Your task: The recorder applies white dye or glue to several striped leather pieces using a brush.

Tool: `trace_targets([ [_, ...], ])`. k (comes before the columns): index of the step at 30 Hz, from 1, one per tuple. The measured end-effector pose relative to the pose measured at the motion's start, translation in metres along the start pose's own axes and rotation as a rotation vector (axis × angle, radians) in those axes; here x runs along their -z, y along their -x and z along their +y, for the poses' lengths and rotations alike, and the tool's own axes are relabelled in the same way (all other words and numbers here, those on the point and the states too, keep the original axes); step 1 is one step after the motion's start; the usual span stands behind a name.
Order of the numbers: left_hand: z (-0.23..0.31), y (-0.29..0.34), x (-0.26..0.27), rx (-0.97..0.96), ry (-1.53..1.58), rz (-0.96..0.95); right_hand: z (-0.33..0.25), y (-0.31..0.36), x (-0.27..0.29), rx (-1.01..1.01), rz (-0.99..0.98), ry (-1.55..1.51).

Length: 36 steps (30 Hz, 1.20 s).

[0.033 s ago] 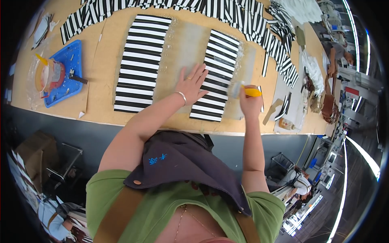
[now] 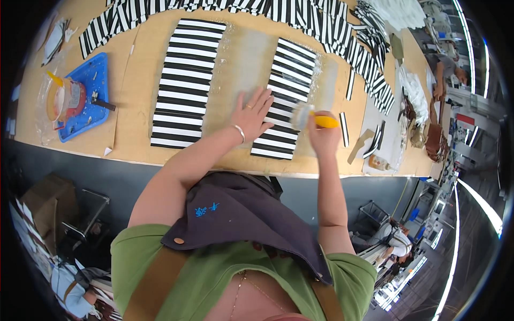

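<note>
A column of black and white strips (image 2: 292, 67) lies side by side on the table in front of me. My left hand (image 2: 252, 115) rests flat on the column's left edge, fingers spread and holding nothing. In my right hand (image 2: 324, 134) is a brush with a yellow handle (image 2: 325, 121), my fingers wrapped round it. Its pale, wide bristle end (image 2: 301, 116) is over the right ends of the strips, somewhat blurred. To the left lies a second, longer column of striped pieces (image 2: 184, 80), with no hand on it.
A blue tray (image 2: 99, 72) at the left holds a tub (image 2: 72, 99) with a yellow-handled tool. Overlapping striped pieces (image 2: 300, 18) curve along the far side. Loose strips (image 2: 344, 129), a small bottle (image 2: 379, 163) and clear plastic (image 2: 413, 96) lie to the right.
The brush and my right hand have moved left, bringing the bristles onto the strips' right ends. A loose strip to the right shows more fully. My left hand has shifted only slightly.
</note>
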State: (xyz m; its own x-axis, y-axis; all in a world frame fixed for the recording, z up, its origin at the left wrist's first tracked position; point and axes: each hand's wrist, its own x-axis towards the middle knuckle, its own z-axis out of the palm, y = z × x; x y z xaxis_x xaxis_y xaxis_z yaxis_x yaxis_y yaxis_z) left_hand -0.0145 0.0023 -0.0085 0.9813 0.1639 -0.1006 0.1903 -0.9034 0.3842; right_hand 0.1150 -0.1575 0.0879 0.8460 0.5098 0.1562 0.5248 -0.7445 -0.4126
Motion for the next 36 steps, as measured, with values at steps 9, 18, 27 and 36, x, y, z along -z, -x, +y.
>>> trace_targets([
  [9, 0.012, 0.017, -0.008, 0.033, -0.112, -0.143, 0.014, 0.019, -0.007, -0.029, -0.050, 0.057],
  [18, 0.011, 0.019, -0.011, 0.033, -0.093, -0.123, 0.032, 0.027, 0.002, -0.076, -0.042, 0.135],
  [27, 0.012, 0.017, -0.011, 0.031, -0.141, -0.124, 0.012, 0.045, -0.006, -0.134, -0.093, -0.055],
  [36, 0.017, 0.049, -0.014, -0.112, -0.098, -0.131, -0.031, 0.077, 0.002, 0.071, -0.069, -0.221],
])
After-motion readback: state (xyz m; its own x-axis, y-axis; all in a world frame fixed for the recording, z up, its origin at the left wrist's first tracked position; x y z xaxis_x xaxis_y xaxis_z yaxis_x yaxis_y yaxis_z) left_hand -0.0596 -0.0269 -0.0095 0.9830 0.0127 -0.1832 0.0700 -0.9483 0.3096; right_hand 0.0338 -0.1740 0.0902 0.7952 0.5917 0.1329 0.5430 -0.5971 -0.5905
